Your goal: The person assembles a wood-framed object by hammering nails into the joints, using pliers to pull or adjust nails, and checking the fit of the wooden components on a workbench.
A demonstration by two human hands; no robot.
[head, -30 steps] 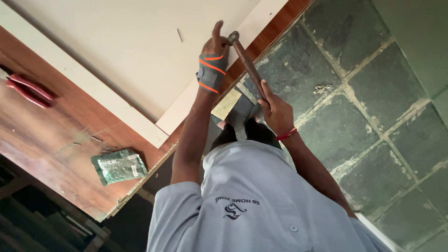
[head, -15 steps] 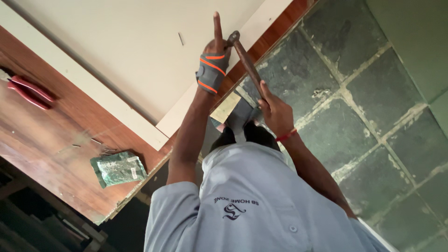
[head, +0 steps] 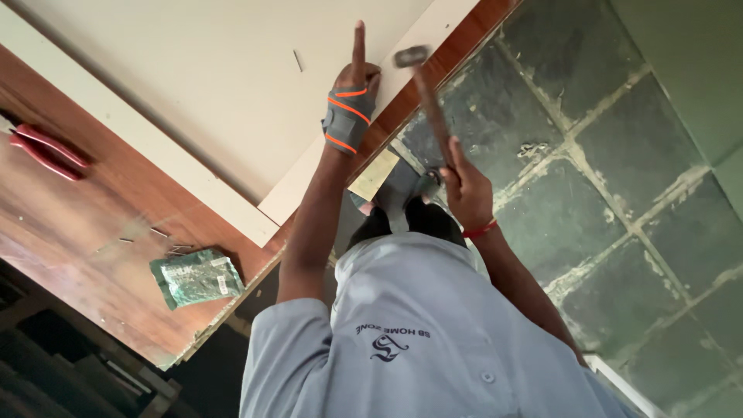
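Observation:
My left hand (head: 354, 85), in a grey wrist brace with orange trim, rests at the near edge of a large white board (head: 217, 85). Its index finger points straight out and the other fingers are curled against the edge; whatever they pinch is hidden. My right hand (head: 464, 186), with a red band at the wrist, grips the wooden handle of a hammer (head: 426, 101). The hammer's metal head hangs just right of my left hand's fingers, slightly apart from them.
The board lies on a brown wooden table (head: 70, 240) with a narrow white strip (head: 139, 139) beside it. Red-handled pliers (head: 46, 151), a green packet (head: 197, 279), loose nails (head: 159, 232) and one nail (head: 298, 60) lie about. Green tiled floor (head: 619, 155) is at right.
The hammer head has swung a little to the right, away from my left hand. My left index finger has straightened further. The board has not moved.

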